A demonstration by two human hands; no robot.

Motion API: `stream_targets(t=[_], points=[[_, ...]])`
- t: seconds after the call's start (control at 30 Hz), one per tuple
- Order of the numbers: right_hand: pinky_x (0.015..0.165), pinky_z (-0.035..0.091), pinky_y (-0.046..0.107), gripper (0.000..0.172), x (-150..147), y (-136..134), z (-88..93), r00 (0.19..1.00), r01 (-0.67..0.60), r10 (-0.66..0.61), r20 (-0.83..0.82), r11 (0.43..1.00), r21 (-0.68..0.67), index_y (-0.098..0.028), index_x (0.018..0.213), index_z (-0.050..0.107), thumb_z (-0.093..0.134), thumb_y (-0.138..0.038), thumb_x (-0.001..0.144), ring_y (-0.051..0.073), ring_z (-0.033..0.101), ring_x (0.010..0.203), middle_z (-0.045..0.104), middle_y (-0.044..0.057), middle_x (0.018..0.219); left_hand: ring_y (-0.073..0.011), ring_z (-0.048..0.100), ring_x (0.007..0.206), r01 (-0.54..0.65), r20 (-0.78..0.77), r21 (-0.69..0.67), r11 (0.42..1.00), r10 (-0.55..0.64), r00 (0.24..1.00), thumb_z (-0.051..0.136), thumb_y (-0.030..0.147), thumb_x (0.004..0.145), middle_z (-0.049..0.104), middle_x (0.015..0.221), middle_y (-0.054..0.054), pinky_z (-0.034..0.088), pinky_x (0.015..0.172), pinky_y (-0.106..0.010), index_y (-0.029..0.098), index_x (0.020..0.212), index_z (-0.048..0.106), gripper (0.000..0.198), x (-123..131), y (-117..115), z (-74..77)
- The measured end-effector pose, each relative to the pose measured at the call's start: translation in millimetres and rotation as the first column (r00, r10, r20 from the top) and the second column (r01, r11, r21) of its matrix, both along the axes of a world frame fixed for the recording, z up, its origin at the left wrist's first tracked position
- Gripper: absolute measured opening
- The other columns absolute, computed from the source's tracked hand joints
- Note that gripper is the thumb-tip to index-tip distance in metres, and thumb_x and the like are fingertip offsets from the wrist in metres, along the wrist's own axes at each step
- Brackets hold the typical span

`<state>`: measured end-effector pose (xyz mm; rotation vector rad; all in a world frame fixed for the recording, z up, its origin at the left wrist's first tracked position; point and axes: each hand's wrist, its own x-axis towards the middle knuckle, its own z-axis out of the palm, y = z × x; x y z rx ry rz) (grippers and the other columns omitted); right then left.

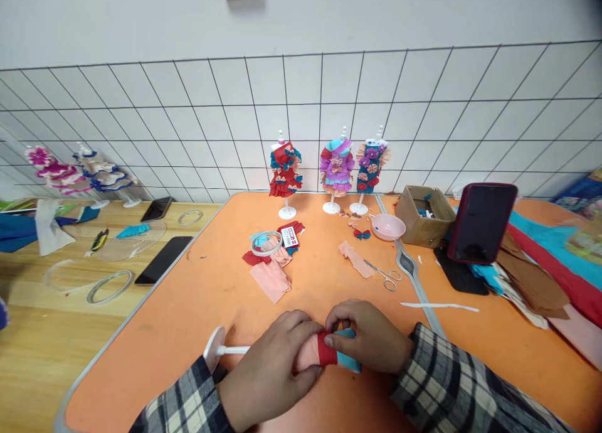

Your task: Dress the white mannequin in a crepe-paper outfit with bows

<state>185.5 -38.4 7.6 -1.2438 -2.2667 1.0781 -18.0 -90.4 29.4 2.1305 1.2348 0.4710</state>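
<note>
A small mannequin [324, 352] lies on its side on the orange table [188, 320], its white stand [217, 349] pointing left. It is wrapped in pink, red and blue paper. My left hand [270, 373] is closed around its pink part. My right hand [369, 334] pinches the red band and blue part with thumb and fingers.
Three dressed mannequins [285, 169] [337, 167] [370, 166] stand at the table's back by a wire grid. Paper scraps and a tape ring [266, 243], scissors [384, 274], a pink bowl [387, 226], a cardboard box [424, 216] and a propped phone [482, 223] lie beyond my hands. Phones sit on the wooden table at the left.
</note>
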Motion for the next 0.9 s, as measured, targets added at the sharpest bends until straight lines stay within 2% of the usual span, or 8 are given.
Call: stream_targets(t=[0.3, 0.5, 0.63, 0.7, 0.83, 0.9], points=[[0.072, 0.039, 0.027, 0.01, -1.1, -2.7, -0.3, 1.0, 0.022, -0.022, -0.009, 1.0, 0.002, -0.023, 0.082, 0.07, 0.067, -0.024, 0.072, 0.016, 0.06, 0.079, 0.07, -0.002, 0.079, -0.0217, 0.053, 0.11, -0.002, 0.0, -0.009, 1.0, 0.002, 1.0, 0.064, 0.012, 0.077, 0.058, 0.119, -0.003, 0.045, 0.096, -0.038, 0.028, 0.122, 0.049, 0.049, -0.6, -0.6, -1.2], [0.073, 0.038, 0.027, 0.008, -0.9, -1.7, 0.2, 1.0, -0.005, 0.005, 0.006, 1.0, 0.03, -0.024, 0.081, 0.07, 0.066, -0.026, 0.075, 0.016, 0.059, 0.079, 0.069, -0.002, 0.079, -0.0215, 0.055, 0.104, -0.006, -0.035, -0.033, 0.999, 0.005, 0.999, 0.062, 0.014, 0.078, 0.058, 0.112, -0.003, 0.047, 0.092, -0.038, 0.027, 0.11, 0.055, 0.036, -2.0, 0.0, 0.6], [0.073, 0.036, 0.027, 0.008, -0.1, -1.0, 1.0, 0.999, -0.033, 0.033, -0.004, 0.999, 0.037, -0.024, 0.082, 0.07, 0.067, -0.025, 0.075, 0.015, 0.059, 0.079, 0.069, -0.003, 0.079, -0.0218, 0.056, 0.105, -0.014, -0.032, -0.049, 0.999, 0.013, 0.999, 0.063, 0.015, 0.078, 0.059, 0.114, -0.003, 0.048, 0.092, -0.037, 0.028, 0.111, 0.055, 0.036, -3.9, 0.7, -0.6], [0.075, 0.036, 0.027, 0.009, 0.6, -0.5, 1.3, 0.999, -0.042, 0.042, 0.004, 0.998, 0.041, -0.024, 0.083, 0.07, 0.068, -0.025, 0.075, 0.015, 0.059, 0.08, 0.069, -0.003, 0.08, -0.0223, 0.055, 0.109, -0.028, -0.024, -0.068, 0.997, 0.027, 0.999, 0.064, 0.016, 0.078, 0.058, 0.118, -0.003, 0.047, 0.095, -0.037, 0.029, 0.116, 0.053, 0.042, -6.2, 0.4, -3.6], [0.076, 0.035, 0.028, 0.011, 2.1, 0.3, 1.4, 0.999, -0.052, 0.051, 0.017, 0.998, 0.034, -0.025, 0.085, 0.07, 0.069, -0.028, 0.075, 0.015, 0.058, 0.08, 0.069, -0.004, 0.081, -0.0252, 0.051, 0.12, -0.098, -0.026, -0.077, 0.992, 0.097, 0.995, 0.069, 0.018, 0.075, 0.053, 0.133, -0.006, 0.041, 0.104, -0.04, 0.031, 0.135, 0.04, 0.068, -10.5, 0.0, -8.3], [0.076, 0.034, 0.028, 0.01, 2.6, 0.1, 1.0, 0.998, -0.057, 0.057, 0.009, 0.998, 0.035, -0.025, 0.085, 0.07, 0.07, -0.028, 0.075, 0.015, 0.058, 0.08, 0.069, -0.003, 0.081, -0.0252, 0.051, 0.12, -0.077, -0.027, -0.078, 0.994, 0.075, 0.997, 0.069, 0.018, 0.075, 0.053, 0.133, -0.005, 0.041, 0.104, -0.041, 0.032, 0.136, 0.039, 0.069, -9.9, 1.0, -6.8]])
